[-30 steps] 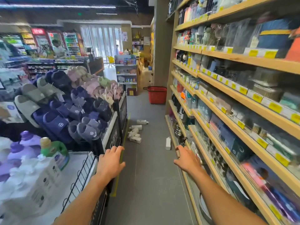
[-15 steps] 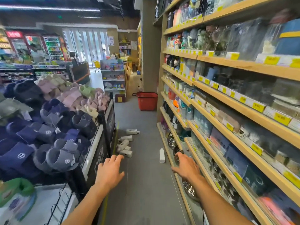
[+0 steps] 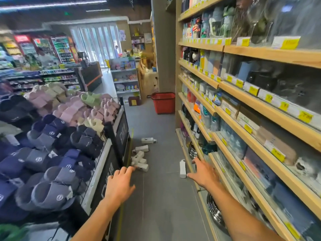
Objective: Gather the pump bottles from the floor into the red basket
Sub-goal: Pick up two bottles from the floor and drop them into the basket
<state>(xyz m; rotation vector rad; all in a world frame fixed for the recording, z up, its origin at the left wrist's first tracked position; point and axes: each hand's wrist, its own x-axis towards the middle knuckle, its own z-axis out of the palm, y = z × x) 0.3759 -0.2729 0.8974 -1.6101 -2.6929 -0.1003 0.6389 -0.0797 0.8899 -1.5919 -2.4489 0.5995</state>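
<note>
Several white pump bottles lie on the grey aisle floor. One bottle [image 3: 148,140] lies farthest off, a cluster [image 3: 139,158] sits beside the slipper stand, and a single bottle [image 3: 182,168] lies by the right shelf base. A red basket [image 3: 163,102] stands on the floor at the aisle's far end, beside a pillar. My left hand [image 3: 119,184] reaches forward with relaxed fingers, holding nothing, short of the cluster. My right hand [image 3: 202,173] is spread open just right of the single bottle, apart from it.
A slipper display stand [image 3: 114,136] borders the aisle on the left. Wooden shelves [image 3: 225,108] packed with goods run along the right. A small brown box [image 3: 133,101] and a white shelf unit [image 3: 126,79] stand beyond the basket.
The view has moved forward down the aisle; the bottles and basket look closer. Both hands stay outstretched and hold nothing.
</note>
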